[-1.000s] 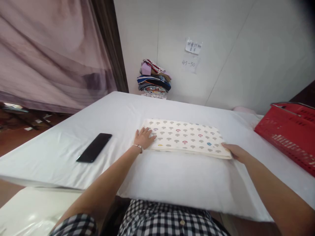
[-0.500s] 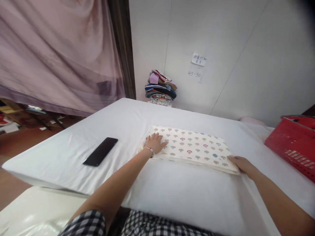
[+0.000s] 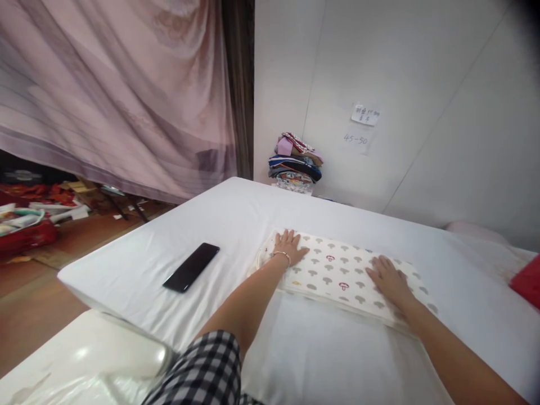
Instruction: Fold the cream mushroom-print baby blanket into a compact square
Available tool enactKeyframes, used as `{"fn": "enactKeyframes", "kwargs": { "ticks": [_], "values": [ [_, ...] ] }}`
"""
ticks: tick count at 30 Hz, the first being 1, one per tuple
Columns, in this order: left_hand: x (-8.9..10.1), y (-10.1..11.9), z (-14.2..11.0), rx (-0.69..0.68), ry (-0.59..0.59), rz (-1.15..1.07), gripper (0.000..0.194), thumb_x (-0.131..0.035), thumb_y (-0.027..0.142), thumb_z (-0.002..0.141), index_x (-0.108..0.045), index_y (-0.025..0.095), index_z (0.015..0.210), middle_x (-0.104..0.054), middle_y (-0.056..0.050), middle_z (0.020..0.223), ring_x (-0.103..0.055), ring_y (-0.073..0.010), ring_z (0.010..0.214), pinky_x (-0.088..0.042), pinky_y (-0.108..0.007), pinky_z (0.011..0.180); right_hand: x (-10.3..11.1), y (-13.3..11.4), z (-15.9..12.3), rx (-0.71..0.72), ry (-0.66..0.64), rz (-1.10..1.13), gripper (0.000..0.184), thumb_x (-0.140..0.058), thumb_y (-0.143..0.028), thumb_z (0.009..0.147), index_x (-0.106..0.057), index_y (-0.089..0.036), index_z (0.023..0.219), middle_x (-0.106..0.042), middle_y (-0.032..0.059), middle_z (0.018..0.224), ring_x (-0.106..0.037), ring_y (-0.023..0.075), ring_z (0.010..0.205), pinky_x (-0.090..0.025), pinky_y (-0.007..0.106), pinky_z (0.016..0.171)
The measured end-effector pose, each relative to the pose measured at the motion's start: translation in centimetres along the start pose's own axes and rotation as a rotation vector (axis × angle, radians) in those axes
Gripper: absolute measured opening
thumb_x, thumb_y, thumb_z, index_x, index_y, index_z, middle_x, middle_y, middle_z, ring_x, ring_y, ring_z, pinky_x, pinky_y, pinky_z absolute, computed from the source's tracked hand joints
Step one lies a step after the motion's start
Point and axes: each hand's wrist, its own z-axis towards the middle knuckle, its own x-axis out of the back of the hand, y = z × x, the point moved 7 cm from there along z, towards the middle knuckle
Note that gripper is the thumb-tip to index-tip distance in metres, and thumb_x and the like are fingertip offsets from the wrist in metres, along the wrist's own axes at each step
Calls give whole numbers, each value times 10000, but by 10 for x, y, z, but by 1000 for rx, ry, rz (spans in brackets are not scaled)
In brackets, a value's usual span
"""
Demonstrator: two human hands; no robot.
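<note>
A folded cream cloth point(image 3: 323, 275) printed with grey mushrooms and a few red and yellow ones lies on the white-covered table point(image 3: 320, 354). My left hand point(image 3: 291, 247), with a bracelet at the wrist, rests flat on the cloth's left end, fingers spread. Towards its right end my right hand point(image 3: 390, 281) lies palm down on top, fingers stretched out. Neither hand grips the fabric. The cloth's layers show along its front edge and rounded left fold.
A black phone point(image 3: 192, 267) lies left of the cloth. Against the wall stands a stack of folded fabrics point(image 3: 295, 163). Part of a red basket point(image 3: 527, 281) shows at the right edge. A pink curtain point(image 3: 126, 95) hangs at the left, and a pale padded seat point(image 3: 97, 349) is near.
My right hand has left the cloth's right corner and moved inward onto its top. My left hand stays on the left end. The view has swung left.
</note>
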Motion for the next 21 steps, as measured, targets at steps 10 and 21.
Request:
{"fn": "enactKeyframes", "kwargs": {
  "ticks": [10,21],
  "values": [
    [41,-52,11,300,158,-158,519,-315,474,893,-455,189,1305,-343,-118,1469,-286,-264,1355,-263,-440,1078,-16,11,0,-10,2,-51,623,-242,-516,866,-349,-219,1403,-235,46,1517,-192,242,1390,-212,533,1084],
    [43,-100,31,470,16,-335,533,-686,525,653,-610,156,1030,-688,-121,1017,-640,-279,956,-488,-304,746,-12,7,-3,33,34,-49,544,-279,-486,872,-430,-266,1346,-313,60,1485,-239,265,1374,-245,561,1058]
  ]
}}
